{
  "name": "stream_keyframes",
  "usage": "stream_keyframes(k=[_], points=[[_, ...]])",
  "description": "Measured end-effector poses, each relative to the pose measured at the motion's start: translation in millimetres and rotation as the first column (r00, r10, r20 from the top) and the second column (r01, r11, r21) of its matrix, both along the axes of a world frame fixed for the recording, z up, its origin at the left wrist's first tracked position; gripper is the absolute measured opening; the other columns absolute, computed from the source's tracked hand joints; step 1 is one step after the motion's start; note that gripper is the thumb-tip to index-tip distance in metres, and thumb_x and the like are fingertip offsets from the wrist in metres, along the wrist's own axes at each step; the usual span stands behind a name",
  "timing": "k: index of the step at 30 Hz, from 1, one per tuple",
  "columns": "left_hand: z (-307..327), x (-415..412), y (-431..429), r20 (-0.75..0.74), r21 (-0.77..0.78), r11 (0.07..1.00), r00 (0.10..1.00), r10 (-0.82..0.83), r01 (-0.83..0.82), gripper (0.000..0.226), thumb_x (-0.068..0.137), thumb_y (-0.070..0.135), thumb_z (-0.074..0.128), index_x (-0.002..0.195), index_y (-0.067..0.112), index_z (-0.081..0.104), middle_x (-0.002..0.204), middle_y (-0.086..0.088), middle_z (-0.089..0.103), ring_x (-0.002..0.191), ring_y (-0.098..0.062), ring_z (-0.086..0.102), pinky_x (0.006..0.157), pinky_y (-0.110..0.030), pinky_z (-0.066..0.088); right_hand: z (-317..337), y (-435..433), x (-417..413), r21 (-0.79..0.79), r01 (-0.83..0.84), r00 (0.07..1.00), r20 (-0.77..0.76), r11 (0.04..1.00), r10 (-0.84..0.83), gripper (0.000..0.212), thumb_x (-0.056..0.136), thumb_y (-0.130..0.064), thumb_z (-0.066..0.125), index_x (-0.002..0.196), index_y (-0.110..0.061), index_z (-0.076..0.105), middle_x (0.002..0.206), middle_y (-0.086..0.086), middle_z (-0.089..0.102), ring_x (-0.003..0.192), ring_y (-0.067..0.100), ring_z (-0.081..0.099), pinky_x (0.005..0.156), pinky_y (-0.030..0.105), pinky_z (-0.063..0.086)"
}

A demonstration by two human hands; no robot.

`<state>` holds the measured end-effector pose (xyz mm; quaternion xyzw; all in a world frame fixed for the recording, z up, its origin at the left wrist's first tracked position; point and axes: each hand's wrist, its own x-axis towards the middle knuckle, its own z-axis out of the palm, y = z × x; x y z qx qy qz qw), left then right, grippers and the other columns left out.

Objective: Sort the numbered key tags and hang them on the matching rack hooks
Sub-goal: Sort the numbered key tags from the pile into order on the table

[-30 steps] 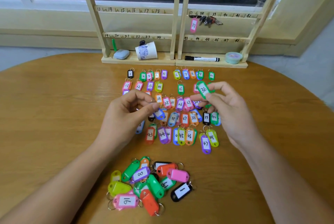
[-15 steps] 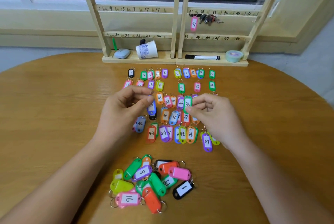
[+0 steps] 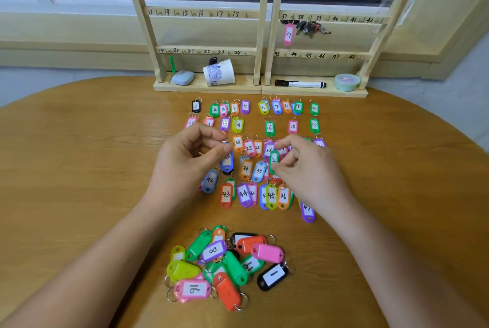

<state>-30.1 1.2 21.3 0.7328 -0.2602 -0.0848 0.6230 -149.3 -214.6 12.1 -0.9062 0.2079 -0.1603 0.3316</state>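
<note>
The right hand (image 3: 308, 171), at centre frame, pinches a green tag (image 3: 274, 160) upright between thumb and forefinger, over the middle of the sorted rows of tags (image 3: 269, 127). The left hand (image 3: 185, 166), just left of it, has its fingers curled and its thumb and forefinger meeting at the top of a blue tag (image 3: 227, 165); whether it holds the ring cannot be told. Both forearms slant in from the lower corners. A loose pile (image 3: 225, 264) lies between them at lower centre. Bare table (image 3: 79, 169) spreads on both sides. At top, the rack (image 3: 260, 36) carries pink tag 37 (image 3: 289, 34).
</note>
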Motion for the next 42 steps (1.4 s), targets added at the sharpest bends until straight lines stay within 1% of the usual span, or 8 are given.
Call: stream_keyframes(k=[7,13,17,22,27,31,38,42], points=[[3,-5,-2,0.076,0.06,0.998,0.996,-0.04,0.035,0.008,0.1,0.017,0.075,0.103,0.024,0.076,0.093,0.004,0.076,0.083,-0.01,0.07,0.076,-0.026,0.057,2,-9,-5,-0.007,0.008,1.0,-0.008,1.0,-0.008,0.024,0.091,-0.02,0.079,0.107,-0.034,0.069,0.072,-0.014,0.073,0.068,0.0,0.064,0.061,0.018,0.04],[9,-6,-7,0.179,0.194,0.98,0.98,-0.086,0.051,0.025,0.112,0.024,0.054,0.119,0.036,0.074,0.11,0.02,0.072,0.108,0.002,0.066,0.084,-0.018,0.053,13,-38,-12,0.174,0.065,0.981,0.172,0.983,-0.095,0.021,0.096,-0.021,0.077,0.113,-0.031,0.069,0.082,-0.014,0.075,0.072,0.001,0.064,0.067,0.018,0.044],[14,-1,-13,0.378,0.503,0.849,0.843,-0.383,0.16,0.036,0.112,0.017,0.051,0.128,0.04,0.072,0.108,0.021,0.062,0.105,0.003,0.059,0.085,-0.019,0.046,5,-52,-19,0.179,0.085,0.984,0.142,0.98,-0.111,0.013,0.097,-0.019,0.076,0.098,-0.026,0.066,0.084,-0.007,0.07,0.069,0.001,0.058,0.063,0.014,0.043],[23,-6,-32,0.447,0.758,0.649,0.674,-0.588,0.063,0.041,0.11,0.024,0.048,0.141,0.046,0.062,0.101,0.009,0.049,0.093,-0.017,0.054,0.069,-0.034,0.044,6,-41,-18,0.111,0.032,0.997,0.07,0.993,-0.04,0.021,0.106,-0.022,0.062,0.092,-0.03,0.049,0.08,-0.004,0.075,0.072,0.003,0.069,0.058,0.033,0.046],[29,-21,-58,0.467,0.809,0.587,0.572,-0.674,0.032,0.045,0.111,0.028,0.047,0.151,0.046,0.055,0.107,0.004,0.053,0.111,-0.022,0.058,0.063,-0.029,0.031,8,-43,-24,0.04,-0.057,0.998,0.026,0.998,0.056,0.019,0.108,-0.022,0.057,0.095,-0.025,0.043,0.083,0.014,0.076,0.046,0.005,0.048,0.045,0.029,0.032],[22,-18,-66,0.456,0.833,0.552,0.535,-0.711,0.023,0.046,0.109,0.029,0.049,0.151,0.047,0.056,0.115,0.0,0.062,0.114,-0.026,0.06,0.078,-0.034,0.045,8,-42,-24,0.006,-0.09,0.996,-0.015,0.996,0.09,0.018,0.108,-0.024,0.057,0.096,-0.026,0.044,0.079,0.008,0.076,0.047,0.014,0.042,0.048,0.029,0.034],[16,-19,-72,0.465,0.827,0.562,0.548,-0.695,0.012,0.047,0.11,0.03,0.046,0.153,0.049,0.053,0.099,0.005,0.048,0.111,-0.026,0.06,0.072,-0.033,0.038,10,-43,-26,-0.014,-0.043,0.999,-0.021,0.999,0.043,0.018,0.103,-0.021,0.059,0.093,-0.023,0.044,0.061,0.006,0.063,0.052,0.025,0.047,0.053,0.042,0.039],[14,-21,-75,0.492,0.814,0.58,0.521,-0.697,0.007,0.047,0.11,0.029,0.047,0.153,0.047,0.053,0.11,0.001,0.062,0.11,-0.026,0.061,0.071,-0.032,0.038,12,-43,-29,-0.031,-0.022,0.999,-0.04,0.999,0.021,0.017,0.099,-0.021,0.06,0.09,-0.021,0.045,0.06,0.008,0.063,0.053,0.024,0.051,0.053,0.042,0.043]])
